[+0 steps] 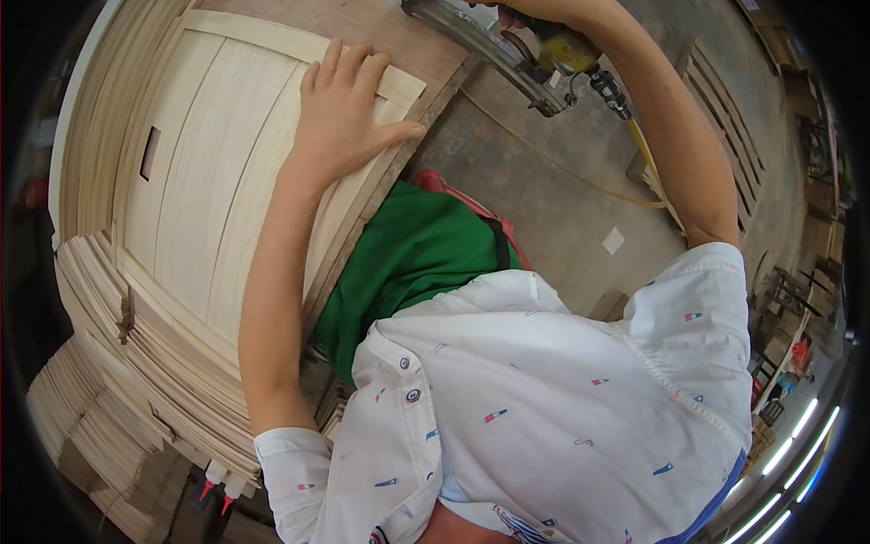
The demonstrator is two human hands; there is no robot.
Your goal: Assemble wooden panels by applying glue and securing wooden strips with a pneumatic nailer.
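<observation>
My left hand (343, 122) lies flat with its fingers apart on a pale wooden panel (195, 172). Its fingertips reach over a crosswise wooden strip (263, 34) along the panel's far end, and the thumb points right toward the bench edge. Up at the top edge of the picture, my right hand (530, 7) is closed round an air nail gun (553, 56), partly cut off by the frame. The gun's long grey magazine (485, 45) slants beside it, held off the panel over the floor. A yellow air hose (645, 150) runs from its fitting.
Stacks of thin wooden slats (172, 317) rise along the left. Two white glue bottles (222, 485) with red tips hang below them. A slatted pallet (720, 118) lies on the concrete floor (580, 227) at the right. Shelving with goods (788, 335) stands farther right.
</observation>
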